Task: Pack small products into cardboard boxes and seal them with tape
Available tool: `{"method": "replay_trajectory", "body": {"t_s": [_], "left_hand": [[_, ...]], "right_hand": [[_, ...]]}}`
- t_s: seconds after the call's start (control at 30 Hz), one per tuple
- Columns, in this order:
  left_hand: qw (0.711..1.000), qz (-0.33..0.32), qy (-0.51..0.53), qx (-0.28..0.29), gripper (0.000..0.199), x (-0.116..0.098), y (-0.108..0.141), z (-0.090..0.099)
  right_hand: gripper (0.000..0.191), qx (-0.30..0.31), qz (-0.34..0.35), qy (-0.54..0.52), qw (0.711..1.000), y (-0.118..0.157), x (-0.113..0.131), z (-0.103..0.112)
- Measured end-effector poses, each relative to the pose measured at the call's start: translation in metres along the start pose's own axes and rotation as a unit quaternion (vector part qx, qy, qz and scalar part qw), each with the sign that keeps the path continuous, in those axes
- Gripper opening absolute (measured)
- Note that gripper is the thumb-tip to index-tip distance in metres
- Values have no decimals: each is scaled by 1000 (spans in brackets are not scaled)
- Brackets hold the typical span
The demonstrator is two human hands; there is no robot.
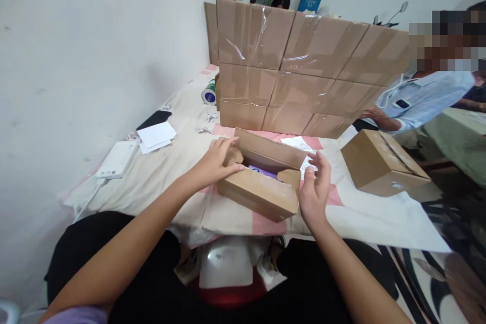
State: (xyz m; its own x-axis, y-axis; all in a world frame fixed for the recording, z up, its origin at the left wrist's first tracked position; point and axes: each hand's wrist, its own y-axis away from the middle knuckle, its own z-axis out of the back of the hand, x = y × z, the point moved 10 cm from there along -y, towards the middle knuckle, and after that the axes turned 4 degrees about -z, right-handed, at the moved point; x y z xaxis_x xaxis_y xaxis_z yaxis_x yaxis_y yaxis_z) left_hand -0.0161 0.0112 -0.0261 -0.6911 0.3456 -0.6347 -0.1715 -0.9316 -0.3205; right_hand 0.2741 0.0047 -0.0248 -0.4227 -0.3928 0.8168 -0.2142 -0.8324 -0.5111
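A small cardboard box (258, 195) lies in front of me on the cloth-covered table, its top open and its back flap raised. Inside, something purple (261, 171) shows in part between the small end flaps. My left hand (221, 159) grips the box's left end, thumb along the front top edge and fingers toward the back. At the right end, my right hand (315, 187) is held upright against the box, its fingers apart and slightly bent, the fingertips near the raised back flap's corner.
Behind the box rises a wall of stacked, taped cartons (281, 66). Another carton (383, 162) sits to the right, near a person in a light blue shirt (425, 101). Leftward are a white power bank-like device (118, 158), white papers (156, 136), a black item (154, 120) and a can (208, 93).
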Motion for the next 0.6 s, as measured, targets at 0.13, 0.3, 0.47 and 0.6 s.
{"method": "replay_trajectory", "body": {"t_s": [0.13, 0.3, 0.47, 0.6], "left_hand": [[986, -84, -144, -16, 63, -27, 1, -4], [964, -172, -180, 94, 64, -51, 20, -33], [963, -137, -215, 92, 79, -35, 17, -32], [962, -67, -253, 74, 74, -1, 2, -15]], "right_hand": [[39, 81, 43, -82, 992, 4, 2, -12], [53, 149, 94, -63, 982, -2, 7, -21], [50, 57, -110, 15, 992, -49, -61, 5], [49, 151, -321, 82, 931, -53, -130, -2]]}}
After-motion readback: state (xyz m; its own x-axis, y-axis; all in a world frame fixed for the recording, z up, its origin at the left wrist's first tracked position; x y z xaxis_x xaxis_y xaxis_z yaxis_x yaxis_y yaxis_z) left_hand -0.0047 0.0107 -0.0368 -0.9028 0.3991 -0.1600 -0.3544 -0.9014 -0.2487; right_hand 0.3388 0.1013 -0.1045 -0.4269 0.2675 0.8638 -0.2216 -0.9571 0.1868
